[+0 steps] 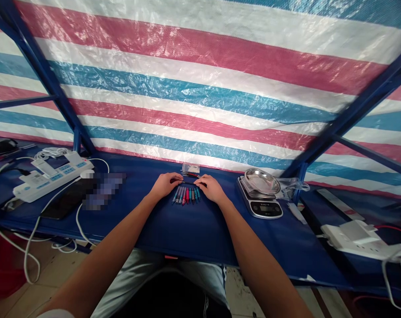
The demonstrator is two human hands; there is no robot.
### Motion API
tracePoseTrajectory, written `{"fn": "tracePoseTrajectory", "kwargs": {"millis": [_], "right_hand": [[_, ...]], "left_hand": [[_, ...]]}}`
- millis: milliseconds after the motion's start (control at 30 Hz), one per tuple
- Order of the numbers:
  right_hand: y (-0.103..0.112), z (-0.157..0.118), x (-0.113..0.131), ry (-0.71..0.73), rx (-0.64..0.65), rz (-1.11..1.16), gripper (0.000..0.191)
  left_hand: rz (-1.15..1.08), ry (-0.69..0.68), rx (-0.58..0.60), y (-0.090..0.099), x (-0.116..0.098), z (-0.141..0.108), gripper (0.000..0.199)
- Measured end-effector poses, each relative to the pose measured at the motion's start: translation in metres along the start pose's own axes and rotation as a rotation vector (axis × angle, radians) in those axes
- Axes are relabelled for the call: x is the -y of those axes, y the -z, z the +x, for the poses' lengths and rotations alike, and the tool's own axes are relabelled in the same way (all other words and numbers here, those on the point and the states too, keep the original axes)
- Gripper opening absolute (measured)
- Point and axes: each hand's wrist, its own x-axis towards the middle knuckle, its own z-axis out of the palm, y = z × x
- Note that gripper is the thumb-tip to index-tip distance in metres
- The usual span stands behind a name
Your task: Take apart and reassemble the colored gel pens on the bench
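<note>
My left hand (165, 185) and my right hand (212, 189) rest on the blue cloth-covered table (187, 229), palms down. A thin dark pen (192, 182) lies crosswise between them, with the fingertips of each hand at or near its ends. Just below it, several click pens (186, 195) with coloured bodies lie side by side in a fan. Behind them are a small clear packet (191, 168) and a few red and black pens (190, 175). Whether either hand grips the dark pen is hidden.
To the right, a digital kitchen scale (259, 206) carries a steel bowl (258, 181). To the left lie a white power strip (51, 176), a black tablet or phone (66, 198) and white cables. A blurred patch covers something beside it. A striped tarpaulin on a blue frame stands behind.
</note>
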Motion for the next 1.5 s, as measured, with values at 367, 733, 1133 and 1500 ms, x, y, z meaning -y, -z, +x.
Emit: {"fn": "tracePoseTrajectory", "kwargs": {"millis": [367, 733, 1133, 1500], "right_hand": [[0.015, -0.004, 0.025, -0.161, -0.382, 0.203, 0.035], [0.01, -0.019, 0.058, 0.049, 0.175, 0.113, 0.079], [0.02, -0.015, 0.067, -0.13, -0.017, 0.582, 0.046], [0.028, -0.011, 0.066, -0.232, -0.127, 1.08, 0.043]], "left_hand": [[-0.553, 0.066, -0.169, 0.002, 0.003, -0.002, 0.049], [-1.079, 0.15, -0.308, 0.01, -0.004, -0.013, 0.055], [-0.602, 0.042, -0.269, 0.009, -0.012, -0.023, 0.047], [-0.459, -0.004, -0.198, 0.005, -0.018, -0.027, 0.035]]}}
